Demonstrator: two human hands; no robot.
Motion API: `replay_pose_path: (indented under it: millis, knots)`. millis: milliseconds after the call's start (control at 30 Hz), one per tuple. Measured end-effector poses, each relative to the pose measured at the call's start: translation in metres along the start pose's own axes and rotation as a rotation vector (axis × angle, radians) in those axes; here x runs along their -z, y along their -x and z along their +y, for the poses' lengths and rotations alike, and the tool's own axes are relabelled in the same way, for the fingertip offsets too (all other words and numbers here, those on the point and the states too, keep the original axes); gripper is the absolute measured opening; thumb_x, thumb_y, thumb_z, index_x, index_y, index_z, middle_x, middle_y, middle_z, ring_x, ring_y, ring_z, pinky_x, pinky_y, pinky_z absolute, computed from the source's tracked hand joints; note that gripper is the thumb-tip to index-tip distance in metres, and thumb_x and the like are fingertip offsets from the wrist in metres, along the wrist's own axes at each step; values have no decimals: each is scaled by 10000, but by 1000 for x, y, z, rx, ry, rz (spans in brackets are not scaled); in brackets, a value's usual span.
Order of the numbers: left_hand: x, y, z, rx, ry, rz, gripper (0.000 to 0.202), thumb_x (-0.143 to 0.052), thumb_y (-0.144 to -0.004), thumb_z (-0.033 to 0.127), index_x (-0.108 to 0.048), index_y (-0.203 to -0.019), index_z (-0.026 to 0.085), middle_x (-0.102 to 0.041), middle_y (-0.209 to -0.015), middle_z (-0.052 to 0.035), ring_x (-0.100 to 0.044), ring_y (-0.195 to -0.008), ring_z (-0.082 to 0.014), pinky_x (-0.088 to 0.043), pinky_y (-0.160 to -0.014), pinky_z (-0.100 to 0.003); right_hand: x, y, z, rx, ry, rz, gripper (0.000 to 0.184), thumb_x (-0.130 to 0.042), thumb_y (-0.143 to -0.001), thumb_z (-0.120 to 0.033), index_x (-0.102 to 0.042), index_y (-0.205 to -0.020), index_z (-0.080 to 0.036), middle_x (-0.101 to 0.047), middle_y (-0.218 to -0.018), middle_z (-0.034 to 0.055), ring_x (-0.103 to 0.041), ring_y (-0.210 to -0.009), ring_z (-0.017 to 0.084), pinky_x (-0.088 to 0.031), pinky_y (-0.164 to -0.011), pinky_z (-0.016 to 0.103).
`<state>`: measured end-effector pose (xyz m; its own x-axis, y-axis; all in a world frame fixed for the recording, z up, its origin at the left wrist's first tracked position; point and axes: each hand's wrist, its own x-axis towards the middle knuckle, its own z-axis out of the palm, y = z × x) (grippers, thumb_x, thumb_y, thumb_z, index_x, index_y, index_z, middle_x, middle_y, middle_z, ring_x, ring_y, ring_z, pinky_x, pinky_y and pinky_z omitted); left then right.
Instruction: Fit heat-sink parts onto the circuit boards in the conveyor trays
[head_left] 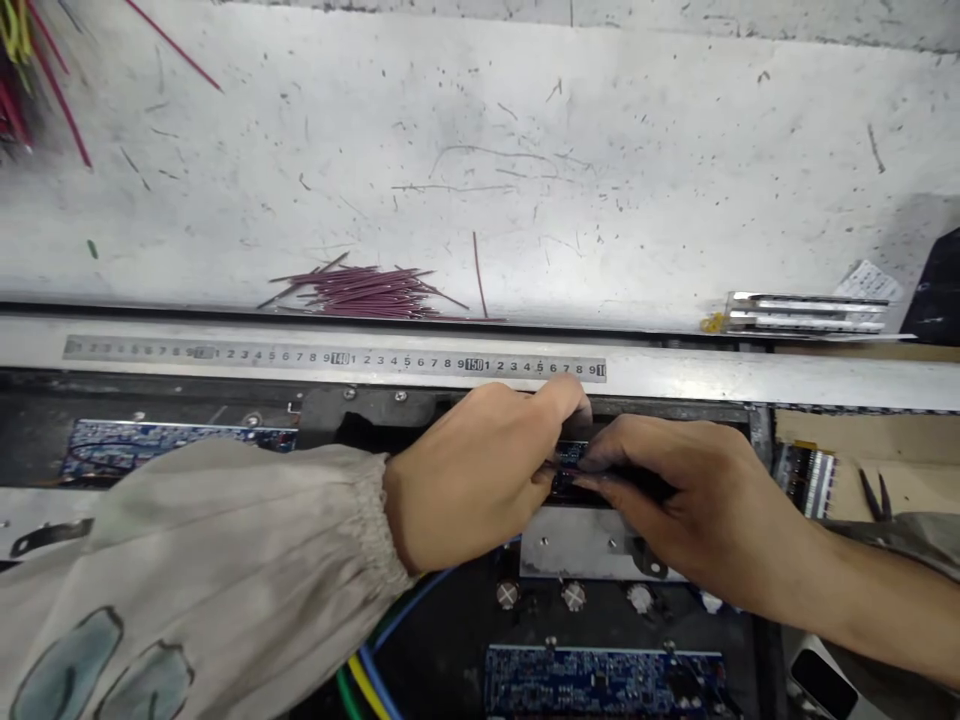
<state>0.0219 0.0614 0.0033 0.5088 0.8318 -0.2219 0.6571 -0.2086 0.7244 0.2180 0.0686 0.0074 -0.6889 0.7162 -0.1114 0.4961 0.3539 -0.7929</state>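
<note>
My left hand (480, 470) reaches in from the left with its fingers closed and pointing down. From the right comes my right hand (690, 490), thumb and forefinger pinched close to the left fingertips. Both meet over a blue circuit board (571, 453), of which only a small part shows between them. A thin dark reddish line runs between the fingertips; whatever they pinch is too small and covered to name. Just below lies a bare metal plate (577, 545) with holes, and round capacitors (574, 597) stand under it. A second blue board (600, 680) is nearer to me.
A steel ruler (405, 362) lies along the metal rail behind my hands. Beyond it are a pile of short dark red wires (367, 292) and a larger wire bundle (19, 80). Blue, yellow and green cables (367, 680) pass beneath my left sleeve. Dark pointed tool tips (876, 495) show at right.
</note>
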Motion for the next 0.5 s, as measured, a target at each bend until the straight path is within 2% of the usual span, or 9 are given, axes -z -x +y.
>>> replay_pose_path:
  millis: [100, 233, 333, 433, 500]
  knots:
    - [1, -1, 1, 14, -6, -14, 292, -552, -714, 67, -476, -953, 217, -610, -634, 64, -587, -572, -126, -377, -515, -235, 1, 0, 0, -18, -18, 1, 117, -523, -840, -119, -612, -828, -196, -643, -728, -8, -593, -645, 99, -442, -543, 214]
    - [2, -3, 4, 51, -42, -68, 291, -529, -741, 79, -489, -1006, 191, -625, -669, 47, -614, -620, -142, -395, -533, -225, 3, -6, -1, -104, -123, -126, 181, -515, -783, -54, -640, -775, -184, -643, -698, -26, -565, -587, 79, -401, -486, 190]
    - [10, 4, 9, 55, -110, -70, 363, -509, -766, 81, -482, -1116, 174, -658, -750, 20, -634, -693, -153, -425, -566, -221, 6, -11, -1, -158, -158, -172, 159, -533, -796, -78, -642, -726, -170, -653, -672, -26, -536, -527, 71, -394, -468, 194]
    - [28, 23, 20, -35, -247, 39, 431, -471, -816, 102, -466, -1234, 206, -671, -1016, -19, -631, -902, -162, -472, -694, -233, 18, -8, -5, -143, -5, -184, 150, -574, -815, -153, -629, -678, -172, -630, -611, -18, -522, -500, 86, -400, -481, 220]
    - [38, 40, 31, -83, -391, 121, 368, -473, -833, 127, -546, -1173, 243, -632, -1141, -13, -606, -969, -172, -477, -748, -255, 28, -1, -15, -73, 125, -154, 114, -568, -832, -195, -660, -765, -186, -655, -672, 0, -557, -549, 111, -407, -505, 236]
